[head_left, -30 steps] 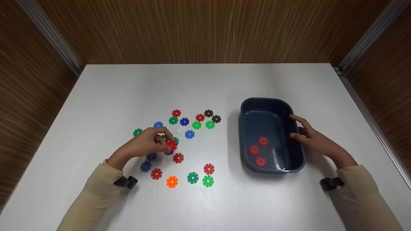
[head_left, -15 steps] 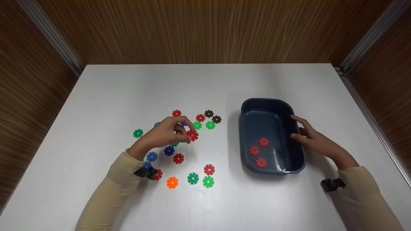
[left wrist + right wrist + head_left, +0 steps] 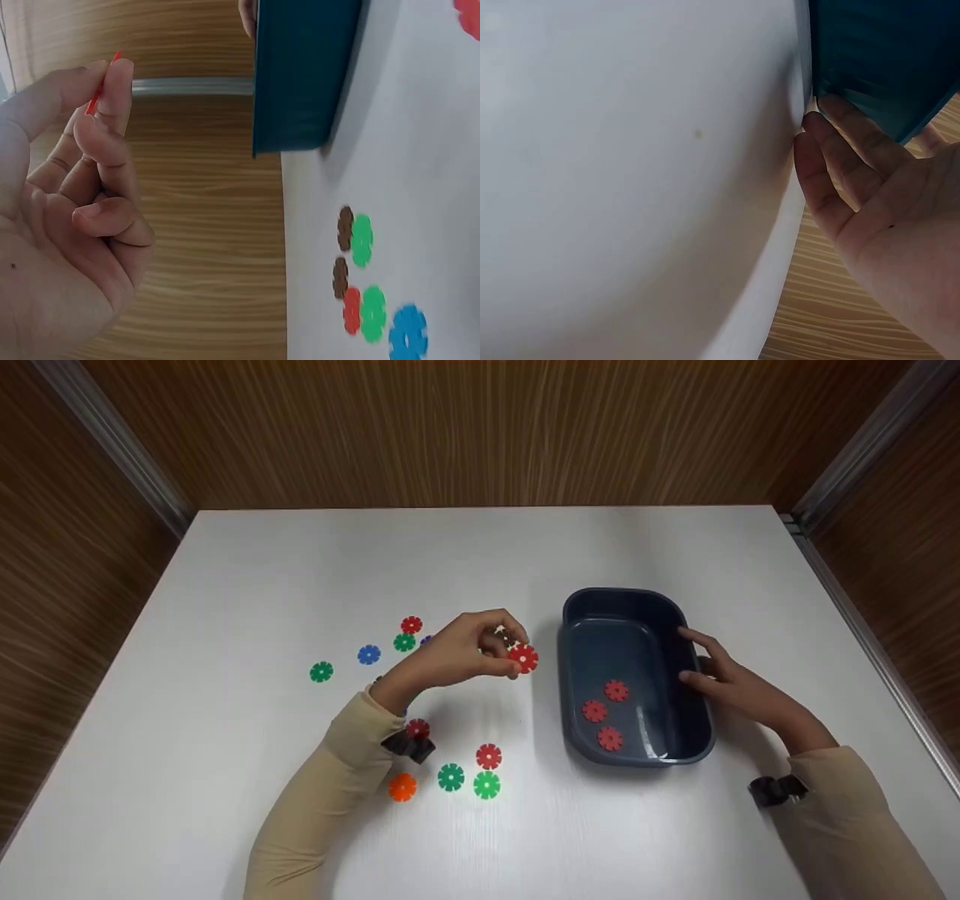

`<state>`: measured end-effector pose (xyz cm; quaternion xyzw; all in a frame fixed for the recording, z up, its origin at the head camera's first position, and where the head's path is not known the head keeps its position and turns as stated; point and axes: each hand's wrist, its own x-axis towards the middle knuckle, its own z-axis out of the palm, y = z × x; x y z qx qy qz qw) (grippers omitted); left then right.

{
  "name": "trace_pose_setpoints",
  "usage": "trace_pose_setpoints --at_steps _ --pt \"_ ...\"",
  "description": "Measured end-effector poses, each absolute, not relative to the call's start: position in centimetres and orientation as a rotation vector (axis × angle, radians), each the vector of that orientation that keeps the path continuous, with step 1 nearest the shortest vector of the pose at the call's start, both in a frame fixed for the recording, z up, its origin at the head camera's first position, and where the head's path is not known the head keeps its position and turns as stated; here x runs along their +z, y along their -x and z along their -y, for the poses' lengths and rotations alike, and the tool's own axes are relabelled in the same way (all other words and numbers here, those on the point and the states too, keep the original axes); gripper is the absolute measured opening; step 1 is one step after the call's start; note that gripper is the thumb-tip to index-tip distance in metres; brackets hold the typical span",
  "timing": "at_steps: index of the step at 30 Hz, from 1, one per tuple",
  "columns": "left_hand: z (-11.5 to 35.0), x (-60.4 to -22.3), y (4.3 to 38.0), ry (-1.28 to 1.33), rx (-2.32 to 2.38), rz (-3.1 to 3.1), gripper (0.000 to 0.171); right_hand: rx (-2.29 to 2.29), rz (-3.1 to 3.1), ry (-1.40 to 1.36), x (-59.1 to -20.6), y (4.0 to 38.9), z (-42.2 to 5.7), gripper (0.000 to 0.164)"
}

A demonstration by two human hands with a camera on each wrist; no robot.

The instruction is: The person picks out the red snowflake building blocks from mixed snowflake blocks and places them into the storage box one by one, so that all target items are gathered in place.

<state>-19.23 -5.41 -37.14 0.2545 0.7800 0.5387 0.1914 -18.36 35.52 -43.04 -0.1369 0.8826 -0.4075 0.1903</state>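
In the head view my left hand [image 3: 472,649] pinches a red snowflake building disc [image 3: 523,658] between thumb and fingertips, above the table just left of a dark blue plastic tub [image 3: 611,645]. Edge-on, the same red disc [image 3: 94,100] shows at the fingertips in the left wrist view. My right hand [image 3: 739,690] holds the tub's right side, thumb and index tips over the rim. In the right wrist view its other fingers [image 3: 825,180] lie against the outer wall. Three red discs [image 3: 609,738] lie inside the tub.
Loose discs lie left of the tub on the white table [image 3: 360,562], including an orange disc [image 3: 403,787], a light green disc [image 3: 487,785] and a blue disc [image 3: 369,655]. The left arm hides several others. A wood-grain panel [image 3: 480,435] stands behind the table.
My left hand has lifted the red disc from among the loose ones and carried it right, towards the tub. The right hand and the tub have stayed put.
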Motion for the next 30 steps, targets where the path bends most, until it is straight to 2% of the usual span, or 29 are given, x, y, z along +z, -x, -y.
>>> trace_pose_setpoints --at_steps 10,22,30 --pt "0.9 -37.5 20.0 -0.692 1.524 -2.134 0.029 -1.137 -2.488 0.388 -43.1 18.4 -35.5 0.069" --pt "-4.7 -38.3 19.0 -0.783 1.405 -2.121 0.03 -1.129 -2.503 0.404 -43.2 18.6 -35.6 0.068" --pt "-6.7 -39.1 18.8 -0.81 1.368 -2.1 0.028 -1.123 -2.505 0.419 -43.1 18.6 -35.6 0.068"
